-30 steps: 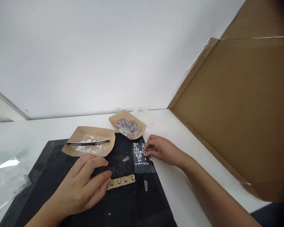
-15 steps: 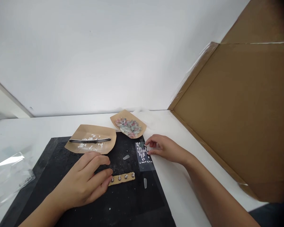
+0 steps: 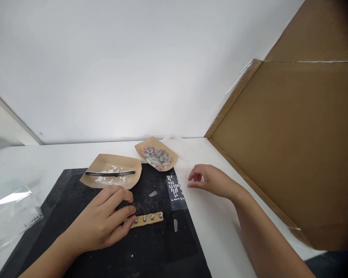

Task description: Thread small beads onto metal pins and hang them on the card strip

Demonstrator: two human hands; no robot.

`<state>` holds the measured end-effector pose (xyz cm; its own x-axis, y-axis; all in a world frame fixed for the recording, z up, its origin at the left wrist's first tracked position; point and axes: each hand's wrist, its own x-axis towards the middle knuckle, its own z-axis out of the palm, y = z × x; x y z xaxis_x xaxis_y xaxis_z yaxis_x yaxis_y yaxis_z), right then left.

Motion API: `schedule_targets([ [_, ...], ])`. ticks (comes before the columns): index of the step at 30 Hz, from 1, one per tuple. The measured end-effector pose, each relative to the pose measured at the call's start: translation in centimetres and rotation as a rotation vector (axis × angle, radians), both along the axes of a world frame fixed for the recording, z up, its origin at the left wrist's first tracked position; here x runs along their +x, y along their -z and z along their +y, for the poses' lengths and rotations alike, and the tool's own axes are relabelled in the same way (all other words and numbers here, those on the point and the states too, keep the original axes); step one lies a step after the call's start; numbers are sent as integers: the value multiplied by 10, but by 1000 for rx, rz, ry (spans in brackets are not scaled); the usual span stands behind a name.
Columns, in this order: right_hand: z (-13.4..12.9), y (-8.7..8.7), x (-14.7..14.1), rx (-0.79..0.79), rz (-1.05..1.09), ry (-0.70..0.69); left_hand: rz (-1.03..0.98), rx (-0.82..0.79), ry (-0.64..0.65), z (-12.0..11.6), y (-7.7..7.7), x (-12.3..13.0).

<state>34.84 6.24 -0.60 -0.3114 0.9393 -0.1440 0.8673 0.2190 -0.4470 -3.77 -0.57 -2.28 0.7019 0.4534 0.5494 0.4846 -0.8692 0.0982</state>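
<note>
A smooth, matte white wall [image 3: 118,69] spans the rear. A flat white tabletop [image 3: 223,220] meets its base along a straight horizontal joint. A large brown cardboard panel [image 3: 290,154] stands at the right, with clear glossy tape [image 3: 234,90] along its slanted upper edge. A pale diagonal band [image 3: 16,119] borders the wall at left. Illumination is diffuse; the wall darkens slightly toward the cardboard.

- Left hand [image 3: 106,218], over the black mat [image 3: 162,253]: bare, slim-fingered
- Left forearm [image 3: 55,255], over the mat: bare
- Right hand [image 3: 207,178] and right forearm [image 3: 262,235], right of the mat: bare, forearm tapering
</note>
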Motion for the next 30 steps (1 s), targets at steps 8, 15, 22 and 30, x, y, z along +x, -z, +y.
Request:
schedule_targets([
  [8, 5, 15, 4, 15, 45, -42, 16, -36, 24, -1, -2, 0],
  [15, 7, 19, 3, 43, 39, -60, 14, -66, 36, 0, -3, 1],
  [22, 8, 20, 2, 28, 76, -48, 16, -91, 40, -1, -2, 1],
  [30, 8, 23, 2, -28, 115, -23, 13, -105, 42, -2, 0, 2],
])
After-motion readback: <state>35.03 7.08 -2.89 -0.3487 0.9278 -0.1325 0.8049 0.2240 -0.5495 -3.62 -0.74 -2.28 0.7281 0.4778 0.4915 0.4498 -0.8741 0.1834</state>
